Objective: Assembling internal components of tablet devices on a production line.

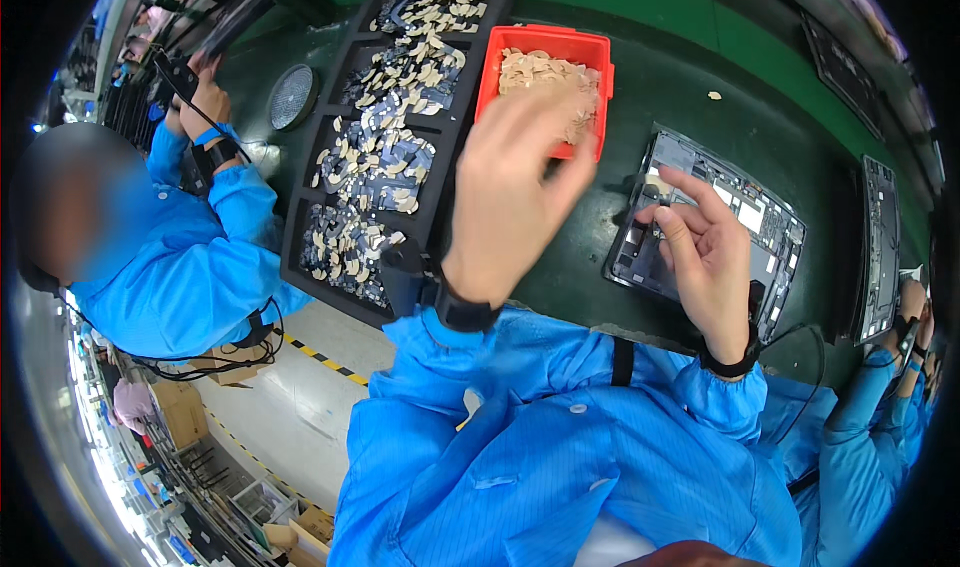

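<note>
My left hand (520,182) is over the near part of a red plastic bin (604,82) filled with small tan, curved pieces (545,70). Its fingers are blurred, but the thumb stands apart from them, and I make out nothing held. To its right, my right hand (708,257) is above an opened, flat electronic device (782,229) with its inner boards and parts showing. The right thumb and a finger come together, with the index finger stretched out over them. Something small and pale (655,185) shows beside those fingertips; whether they hold it I cannot tell.
Left of the bin lies a long black compartment tray (335,152) heaped with dark and cream pieces. A round metallic dish (292,97) sits beyond it, near a co-worker in blue (180,277). One loose pale piece (714,96) and another dark device (879,242) are at right.
</note>
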### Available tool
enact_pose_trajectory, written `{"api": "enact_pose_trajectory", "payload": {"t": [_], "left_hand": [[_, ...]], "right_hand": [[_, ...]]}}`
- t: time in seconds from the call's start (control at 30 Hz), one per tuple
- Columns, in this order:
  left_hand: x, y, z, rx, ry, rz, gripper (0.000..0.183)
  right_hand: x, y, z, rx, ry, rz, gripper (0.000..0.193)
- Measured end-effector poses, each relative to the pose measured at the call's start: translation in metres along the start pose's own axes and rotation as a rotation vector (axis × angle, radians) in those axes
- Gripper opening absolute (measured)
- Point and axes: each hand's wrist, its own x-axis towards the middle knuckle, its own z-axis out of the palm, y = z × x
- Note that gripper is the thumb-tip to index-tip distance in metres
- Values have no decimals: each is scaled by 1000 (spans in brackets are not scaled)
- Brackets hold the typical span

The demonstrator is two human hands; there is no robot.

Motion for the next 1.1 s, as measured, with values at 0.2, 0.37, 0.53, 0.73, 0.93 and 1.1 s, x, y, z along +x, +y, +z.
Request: {"api": "enact_pose_trajectory", "payload": {"t": [0.2,0.37,0.53,0.73,0.93,1.1], "left_hand": [[-30,19,13,-130,-176,196,27],[-28,24,13,-123,-246,198,27],[-29,24,12,-177,-260,204,25],[-22,21,6,-151,-274,261,22],[7,-14,1,122,-114,203,10],[-2,3,-1,95,-87,158,18]], "right_hand": [[-3,5,-5,-4,-1,-72,33],[-5,2,-15,-24,-47,-27,24],[-10,1,-14,-180,-33,-200,18],[-8,0,-7,-343,1,-339,21],[-6,-9,1,-411,143,-364,21],[1,-1,2,-394,201,-411,20]]}}
